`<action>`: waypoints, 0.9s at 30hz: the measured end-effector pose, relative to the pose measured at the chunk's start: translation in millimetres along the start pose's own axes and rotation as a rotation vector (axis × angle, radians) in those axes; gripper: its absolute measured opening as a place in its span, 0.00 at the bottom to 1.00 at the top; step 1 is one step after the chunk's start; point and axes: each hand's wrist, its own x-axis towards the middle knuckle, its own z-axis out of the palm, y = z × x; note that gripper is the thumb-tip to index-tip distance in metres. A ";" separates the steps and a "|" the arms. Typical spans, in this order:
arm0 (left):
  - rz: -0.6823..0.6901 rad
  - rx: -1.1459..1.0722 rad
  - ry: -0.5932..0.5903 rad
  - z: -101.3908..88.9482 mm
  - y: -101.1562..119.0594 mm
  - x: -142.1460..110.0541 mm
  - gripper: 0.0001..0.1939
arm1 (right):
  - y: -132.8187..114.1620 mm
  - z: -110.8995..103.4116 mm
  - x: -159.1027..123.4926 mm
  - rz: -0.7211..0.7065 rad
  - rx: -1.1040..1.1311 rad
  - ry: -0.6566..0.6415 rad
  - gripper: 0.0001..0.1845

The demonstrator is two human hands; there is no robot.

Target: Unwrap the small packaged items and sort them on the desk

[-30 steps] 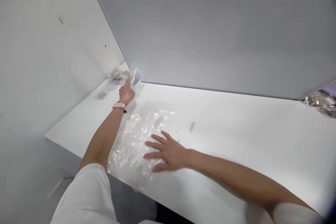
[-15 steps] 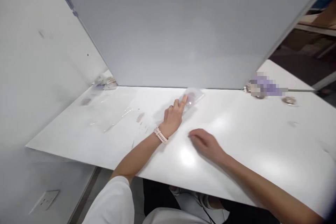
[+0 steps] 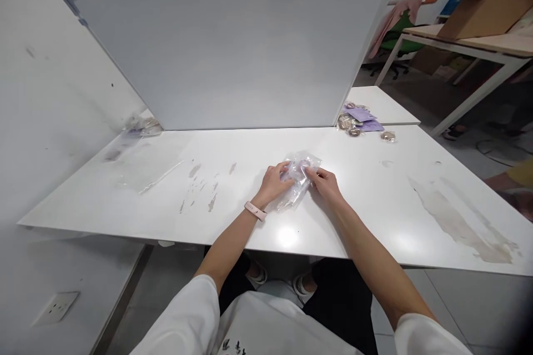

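Note:
A crinkled clear plastic bag (image 3: 296, 191) lies on the white table in front of me, with something pale purple inside that I cannot make out. My left hand (image 3: 272, 184), with a pink band at its wrist, grips the bag's left side, thumb and fingers curved over the plastic. On the opposite side, my right hand (image 3: 327, 182) pinches the bag's upper right part between thumb and fingers.
A large whiteboard (image 3: 233, 50) stands along the back of the table (image 3: 100, 199). Clear plastic bags (image 3: 145, 125) lie at the far left. Purple packets (image 3: 362, 116) and small wrapped round items (image 3: 388, 136) sit at the back right. Beyond stands another table with a cardboard box (image 3: 483, 14).
My right hand has moved forward and taken hold of the bag. The bag has come nearer to me, and my left hand now grips its side. The view has swung to the right.

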 end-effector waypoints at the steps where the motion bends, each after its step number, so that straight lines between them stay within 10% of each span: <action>1: -0.011 -0.115 0.003 0.2 -3.7 1.9 0.33 | 0.4 -2.0 0.0 0.010 0.028 0.017 0.25; 11: -0.358 -1.221 -0.582 0.8 -3.3 7.4 0.29 | -20.5 19.6 8.0 0.149 0.419 -0.222 0.27; 16: -0.262 -1.234 -0.288 -5.7 -7.5 6.1 0.24 | -21.0 46.9 9.5 0.012 0.262 -0.096 0.33; 22: -0.171 -0.844 0.212 -3.3 -22.3 10.5 0.43 | -23.5 50.1 -5.5 0.119 0.316 -0.306 0.34; 27: -0.227 -1.026 0.019 -9.8 -19.6 11.9 0.24 | -15.3 39.0 -1.9 0.054 0.282 -0.216 0.26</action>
